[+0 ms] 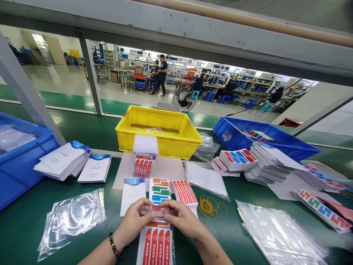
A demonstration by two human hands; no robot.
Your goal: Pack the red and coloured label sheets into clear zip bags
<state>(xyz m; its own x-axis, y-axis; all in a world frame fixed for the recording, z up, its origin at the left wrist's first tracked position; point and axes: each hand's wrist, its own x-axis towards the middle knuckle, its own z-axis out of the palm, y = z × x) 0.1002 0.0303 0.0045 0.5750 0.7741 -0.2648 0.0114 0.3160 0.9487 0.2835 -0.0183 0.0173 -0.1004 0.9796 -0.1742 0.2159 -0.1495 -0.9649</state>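
Note:
Both my hands meet at the front middle of the green bench. My left hand (135,217), with a bead bracelet on the wrist, and my right hand (183,218) pinch the top edge of a clear plastic bag (157,241) that holds red and white label sheets. The bag's mouth sits between my fingertips. Just behind my hands lie a white booklet (133,193), a sheet of green, blue and orange labels (159,190) and a stack of red labels (184,191). Loose yellow rubber bands (209,206) lie to the right of my right hand.
A yellow bin (158,129) stands behind, with a small label stack (143,162) before it. Blue bins stand at left (16,162) and right (264,136). Booklets (67,160) lie left, label stacks (248,160) right, empty clear bags (73,217) on both sides. People work far behind.

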